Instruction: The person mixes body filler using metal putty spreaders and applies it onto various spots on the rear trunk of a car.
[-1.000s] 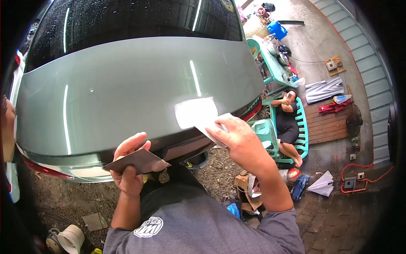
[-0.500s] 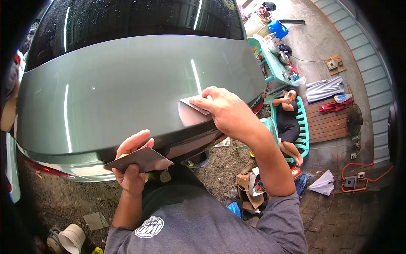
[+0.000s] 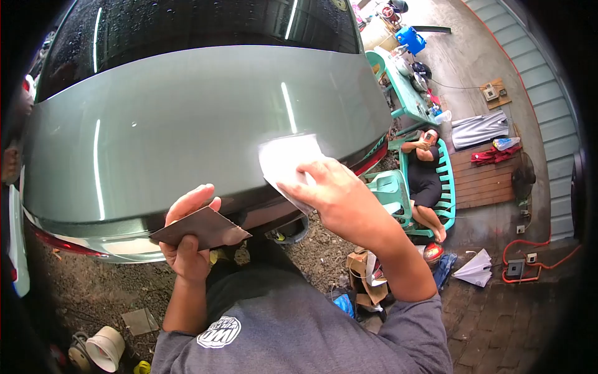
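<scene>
My left hand [image 3: 187, 258] grips a dark grey piece of sandpaper [image 3: 204, 229] with one torn edge, thumb on top and fingers behind. It hovers over the rear edge of a grey-green car's tailgate [image 3: 180, 137]. In my right hand [image 3: 346, 196] is a pale sheet [image 3: 285, 159], washed out by glare, pinched between thumb and fingers near the tailgate's lower right edge. Whether the sheet touches the paint I cannot tell. A small light mark shows on the panel at left.
At right, a person [image 3: 425, 177] reclines on a green bench [image 3: 450, 187], near a green stool [image 3: 389, 190] and a cluttered green table [image 3: 405, 93]. Cardboard boxes [image 3: 359, 274] lie on the gravel. A white bucket [image 3: 106, 349] stands lower left. An orange cord [image 3: 539, 277] runs along the right.
My right hand has moved slightly down and right, lifting and turning the sheet so its bright face shows. My left hand has shifted a little left and up with the sandpaper.
</scene>
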Available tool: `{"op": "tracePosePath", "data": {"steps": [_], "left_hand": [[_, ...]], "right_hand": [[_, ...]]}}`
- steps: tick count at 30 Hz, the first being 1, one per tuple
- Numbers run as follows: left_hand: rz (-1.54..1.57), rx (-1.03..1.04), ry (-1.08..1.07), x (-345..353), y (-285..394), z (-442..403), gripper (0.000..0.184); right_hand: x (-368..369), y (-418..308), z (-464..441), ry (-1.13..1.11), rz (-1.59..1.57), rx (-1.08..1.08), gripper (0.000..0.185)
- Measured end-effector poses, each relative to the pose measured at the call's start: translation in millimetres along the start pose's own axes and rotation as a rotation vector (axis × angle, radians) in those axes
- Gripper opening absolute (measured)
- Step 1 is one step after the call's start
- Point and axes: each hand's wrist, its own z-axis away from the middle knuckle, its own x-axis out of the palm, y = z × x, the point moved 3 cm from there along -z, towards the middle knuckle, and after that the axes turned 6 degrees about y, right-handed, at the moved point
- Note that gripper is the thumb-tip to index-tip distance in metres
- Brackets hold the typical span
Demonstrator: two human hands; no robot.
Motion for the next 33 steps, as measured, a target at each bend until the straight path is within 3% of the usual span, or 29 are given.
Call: {"op": "tracePosePath", "data": {"steps": [5,9,12,15,16,18,20,26,28,31,33], "left_hand": [[0.002,0.002,-0.004,1.6,1.8,-2.6,0.062],[-0.087,-0.046,0.038,0.2,2.3,-0.6,0.063],[0.009,-0.150,-0.030,3.6,-1.4,9.0,0.049],[-0.088,-0.486,0.069,46.7,-8.2,30.9,0.036],[-0.173,-0.456,-0.036,64.1,-15.5,33.3,0.033],[-0.046,-0.601,-0.027,102.6,-30.5,31.6,0.028],[0.312,-0.850,0.112,146.3,-26.0,23.8,0.028],[0.202,-0.762,0.077,149.9,-36.8,23.3,0.031],[0.156,-0.730,0.111,146.7,-25.5,17.8,0.033],[0.015,-0.342,0.053,147.1,-16.8,9.1,0.035],[0.011,-0.283,0.017,146.6,-18.5,10.3,0.035]], "right_hand": [[-22.0,-14.6,29.9,-0.104,-0.024,0.059,0.046],[-35.8,-16.8,66.7,0.029,-0.188,0.206,0.051],[-41.1,-9.3,93.2,0.266,-0.368,0.289,0.052],[-38.7,-15.3,113.5,0.528,-0.441,0.241,0.061],[-36.2,-23.0,115.1,0.608,-0.460,0.212,0.061],[-27.9,-36.9,121.7,0.691,-0.531,0.159,0.058],[-22.6,-49.5,123.4,0.658,-0.541,0.107,0.056],[10.5,-28.1,145.6,0.611,-0.271,0.188,0.057],[9.5,-11.3,163.1,0.546,-0.003,0.292,0.052],[-14.2,-21.7,157.9,0.565,0.214,0.284,0.044],[-28.9,-35.6,147.3,0.573,0.273,0.250,0.041]]}}
